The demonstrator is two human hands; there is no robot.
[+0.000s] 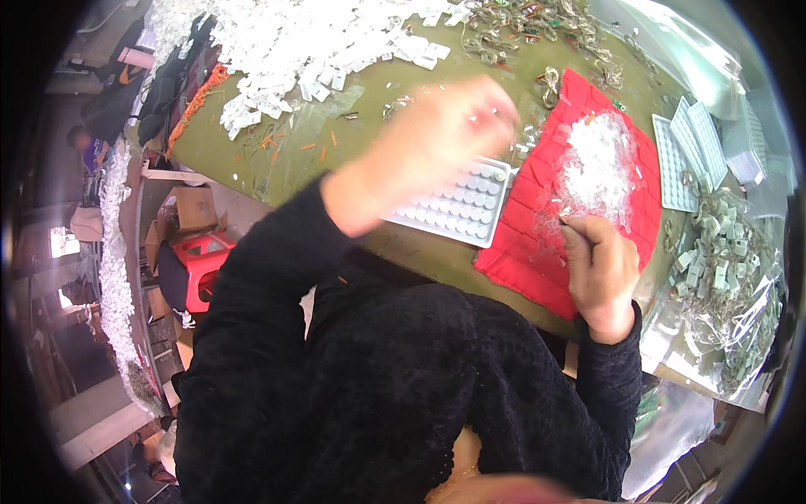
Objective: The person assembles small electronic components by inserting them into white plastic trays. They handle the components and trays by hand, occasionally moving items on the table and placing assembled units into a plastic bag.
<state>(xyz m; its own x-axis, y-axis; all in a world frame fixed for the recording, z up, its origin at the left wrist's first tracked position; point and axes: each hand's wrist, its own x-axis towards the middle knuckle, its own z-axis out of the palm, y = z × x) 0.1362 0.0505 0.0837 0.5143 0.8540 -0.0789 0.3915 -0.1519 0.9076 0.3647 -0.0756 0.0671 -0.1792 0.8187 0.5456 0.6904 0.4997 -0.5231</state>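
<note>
our left hand (441, 143), grip too blurred to tell, hangs near the white rectangular plastic tray (496, 203); our right hand (603, 267), pinched narrow, overhangs the red quilted cloth (525, 260).

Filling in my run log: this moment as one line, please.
left hand: blurred, near white tray; right hand: pinched, over red cloth; clear pieces: piled on cloth

On the table (243, 164), a tray (493, 210) lies left of a cloth (525, 260) bearing a heap of pieces (596, 168).
</note>
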